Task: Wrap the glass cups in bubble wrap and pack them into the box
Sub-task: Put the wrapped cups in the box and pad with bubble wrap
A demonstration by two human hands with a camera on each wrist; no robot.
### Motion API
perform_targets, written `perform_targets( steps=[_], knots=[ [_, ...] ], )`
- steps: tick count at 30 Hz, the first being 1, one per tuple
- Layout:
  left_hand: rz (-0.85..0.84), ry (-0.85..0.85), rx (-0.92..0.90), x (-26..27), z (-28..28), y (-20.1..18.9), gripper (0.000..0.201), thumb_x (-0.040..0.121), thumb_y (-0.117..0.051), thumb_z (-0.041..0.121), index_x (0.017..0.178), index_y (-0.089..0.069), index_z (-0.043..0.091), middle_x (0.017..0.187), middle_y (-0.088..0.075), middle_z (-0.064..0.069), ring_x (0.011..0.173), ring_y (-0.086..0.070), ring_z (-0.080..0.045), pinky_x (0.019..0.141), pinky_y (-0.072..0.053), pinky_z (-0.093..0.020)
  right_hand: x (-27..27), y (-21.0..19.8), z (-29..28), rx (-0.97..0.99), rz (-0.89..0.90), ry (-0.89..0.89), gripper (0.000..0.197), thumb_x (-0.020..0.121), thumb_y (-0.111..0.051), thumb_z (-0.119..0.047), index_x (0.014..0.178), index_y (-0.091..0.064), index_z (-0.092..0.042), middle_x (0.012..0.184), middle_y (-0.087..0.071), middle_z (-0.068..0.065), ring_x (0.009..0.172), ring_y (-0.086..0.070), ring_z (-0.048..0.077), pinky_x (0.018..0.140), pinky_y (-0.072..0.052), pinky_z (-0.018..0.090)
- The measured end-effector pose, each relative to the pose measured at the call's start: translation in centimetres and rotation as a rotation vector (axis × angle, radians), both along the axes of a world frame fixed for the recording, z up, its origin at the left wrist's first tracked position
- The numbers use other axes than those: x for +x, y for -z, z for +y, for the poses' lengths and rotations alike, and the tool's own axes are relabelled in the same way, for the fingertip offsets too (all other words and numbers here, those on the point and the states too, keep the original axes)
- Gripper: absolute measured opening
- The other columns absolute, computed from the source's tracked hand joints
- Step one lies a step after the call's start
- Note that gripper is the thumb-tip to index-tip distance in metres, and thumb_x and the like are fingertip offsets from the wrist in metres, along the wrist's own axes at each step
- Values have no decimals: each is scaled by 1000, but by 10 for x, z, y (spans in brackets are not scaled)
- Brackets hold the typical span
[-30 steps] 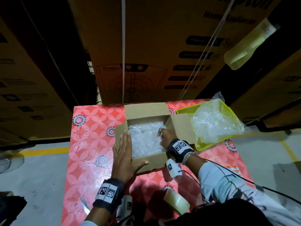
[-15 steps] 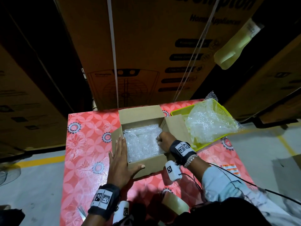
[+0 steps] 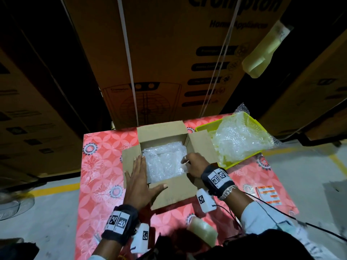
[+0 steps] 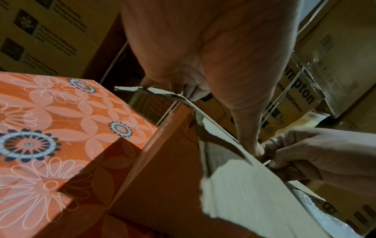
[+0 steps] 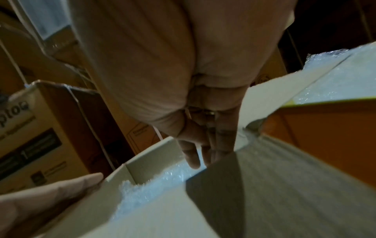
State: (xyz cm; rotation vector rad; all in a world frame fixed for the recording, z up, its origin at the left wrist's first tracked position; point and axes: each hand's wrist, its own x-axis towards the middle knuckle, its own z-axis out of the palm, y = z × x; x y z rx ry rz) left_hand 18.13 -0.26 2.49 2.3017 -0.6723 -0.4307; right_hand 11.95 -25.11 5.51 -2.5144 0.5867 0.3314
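Packing looks nearly finished: the box (image 3: 170, 192) sits on the tabletop (image 3: 101, 166), its four flaps up, with bubble-wrapped bundles (image 3: 165, 162) inside; the cups themselves are hidden, so their count cannot be told. The left hand (image 3: 138, 182) lies flat and wide on the box's left flap, thumb on the near flap. The right hand (image 3: 196, 165) reaches into the box at its right side, fingers bent against the wrap; a grip cannot be confirmed. Next, probably, settle the bundles and fold flaps. Right of the box: one tray (image 3: 242, 161) holding spare wrap (image 3: 242, 136). Near side: one tape roll (image 3: 203, 230).
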Motion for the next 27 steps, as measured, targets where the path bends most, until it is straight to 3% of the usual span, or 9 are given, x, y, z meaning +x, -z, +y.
perform_targets(
  steps=[3, 6, 12, 17, 22, 23, 25, 27],
  knots=[
    [-47, -13, -55, -6, -7, -9, 115, 85, -79, 53, 166, -5, 19, 173, 0, 5, 157, 6, -8, 130, -4, -45, -22, -17, -11, 130, -133, 70, 28, 96, -52, -1, 106, -75, -13, 118, -72, 8, 111, -67, 22, 97, -53, 30],
    [-84, -42, -99, -15, -24, -24, 94, 91, -76, 42, 164, -21, 18, 172, -18, 1, 158, -13, -14, 128, -20, -42, -49, -27, -25, 290, -275, 163, 28, 94, -58, 2, 97, -75, -20, 100, -76, 3, 92, -72, 21, 86, -59, 36],
    [-152, 109, -223, -41, -87, -53, 67, 96, -71, 29, 154, -39, 15, 156, -43, -3, 144, -39, -18, 118, -36, -39, -101, -37, -69, 351, -453, 267, 17, 90, -71, -3, 100, -78, -15, 101, -77, -5, 92, -71, 11, 88, -57, 30],
    [-220, 160, -246, -65, -142, -66, 59, 94, -74, 22, 147, -47, 14, 144, -51, -6, 133, -49, -21, 108, -39, -28, -125, -47, -114, 437, -502, 347, 16, 93, -67, 1, 100, -77, -9, 92, -76, 3, 89, -72, 27, 77, -64, 40],
    [-225, 172, -255, -97, -200, -76, 56, 94, -74, 19, 144, -49, 19, 138, -52, -1, 115, -52, -5, 96, -39, -7, -150, -48, -195, 363, -557, 366, 15, 90, -74, -10, 95, -78, -23, 94, -77, -6, 84, -73, 17, 79, -62, 44],
    [-218, 180, -251, -103, -210, -75, 57, 93, -74, 20, 144, -48, 20, 139, -51, 0, 113, -52, -5, 97, -43, -10, -153, -47, -214, 332, -574, 387, 13, 89, -75, -9, 96, -77, -21, 95, -77, -6, 85, -73, 15, 80, -62, 43],
    [-209, 184, -207, -112, -231, -74, 59, 93, -74, 26, 145, -45, 25, 140, -48, 4, 117, -56, -13, 98, -52, -33, -158, -48, -252, 259, -595, 453, 13, 86, -79, -7, 97, -76, -15, 96, -76, 0, 86, -72, 15, 82, -61, 42],
    [-210, 160, -168, -120, -248, -75, 60, 92, -75, 28, 145, -44, 27, 140, -47, 5, 121, -57, -18, 96, -52, -40, -156, -41, -292, 164, -588, 495, 21, 81, -84, -8, 100, -75, -12, 101, -74, 5, 90, -69, 20, 83, -58, 37]
  ],
)
